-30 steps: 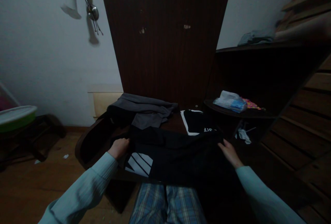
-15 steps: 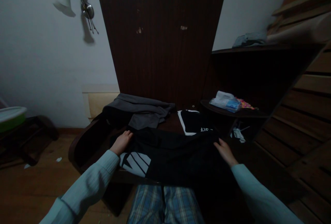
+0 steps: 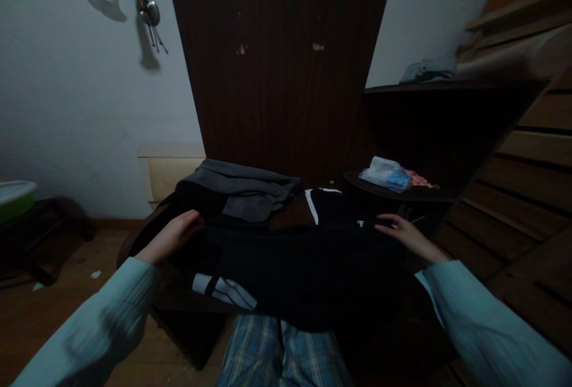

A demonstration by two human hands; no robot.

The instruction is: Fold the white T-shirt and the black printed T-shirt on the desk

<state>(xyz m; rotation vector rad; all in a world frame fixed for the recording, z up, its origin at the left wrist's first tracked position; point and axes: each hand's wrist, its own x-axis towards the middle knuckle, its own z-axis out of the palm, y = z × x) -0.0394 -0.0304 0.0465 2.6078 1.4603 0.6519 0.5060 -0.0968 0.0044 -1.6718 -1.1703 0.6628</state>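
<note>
A black garment (image 3: 308, 268) with a pale striped print (image 3: 226, 290) is spread over the dark desk in front of my lap, its front edge sagging over my knees. At its far left corner, my left hand (image 3: 179, 233) has its fingers closed on the cloth. My right hand (image 3: 409, 235) pinches the far right corner between thumb and fingers. Just beyond the garment lies a folded black and white garment (image 3: 328, 205). A crumpled grey garment (image 3: 248, 187) rests at the back left of the desk. The dim light hides the black garment's folds.
On the right, a low corner shelf (image 3: 357, 183) bears a plastic pack (image 3: 386, 173) and a colourful item (image 3: 420, 179). Folded cloth (image 3: 429, 70) sits on the upper shelf. A wall lamp (image 3: 147, 11) hangs upper left. Far left, a green and white tub (image 3: 15, 199) stands on a stool.
My hands have moved farther apart, the left outward and slightly up, the right outward and up. The black garment is stretched wider, and its pale print has shifted and partly folded.
</note>
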